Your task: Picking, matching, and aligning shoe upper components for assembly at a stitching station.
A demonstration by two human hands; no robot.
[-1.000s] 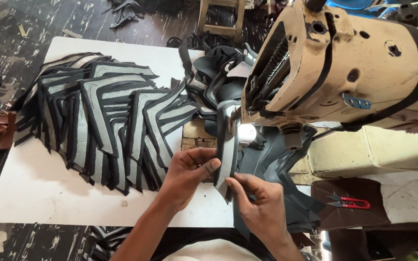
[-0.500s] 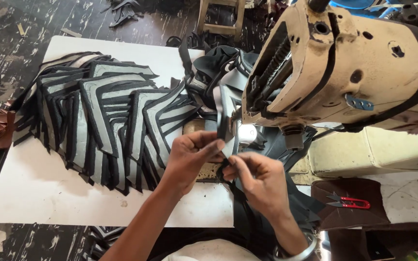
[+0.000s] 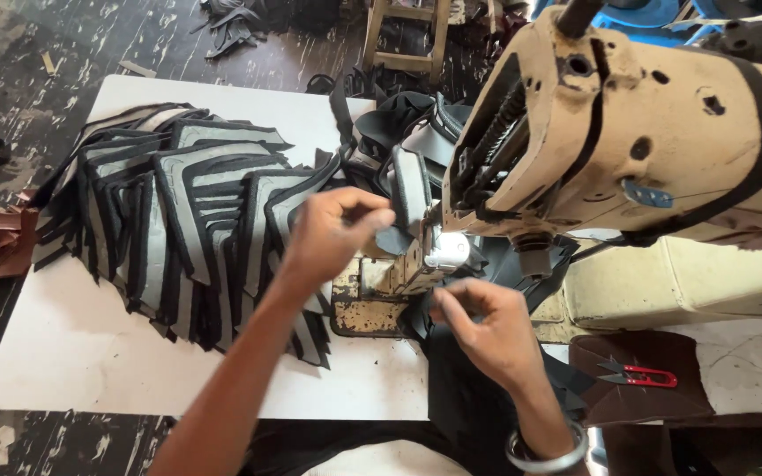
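Observation:
My left hand (image 3: pixel 332 231) pinches the upper part of a black and grey fabric piece (image 3: pixel 409 189) that stands upright against the post of a beige sewing machine (image 3: pixel 637 132). My right hand (image 3: pixel 487 330) grips the lower black end of the same piece (image 3: pixel 425 308) just below the needle area, next to a small lit lamp (image 3: pixel 447 251). A metal bangle sits on my right wrist. To the left of my left arm lies a fanned stack of similar grey and black cut pieces (image 3: pixel 178 229).
A white work table (image 3: pixel 72 353) carries the stack. Red-handled thread snips (image 3: pixel 637 376) rest on a brown leather piece at the right. More black pieces pile up behind the machine post (image 3: pixel 399 115). A wooden stool (image 3: pixel 407 35) stands on the dark floor beyond.
Both hands have moved up and forward with the fabric piece, bringing it from in front of the machine up to the post under the needle. The camera has come closer.

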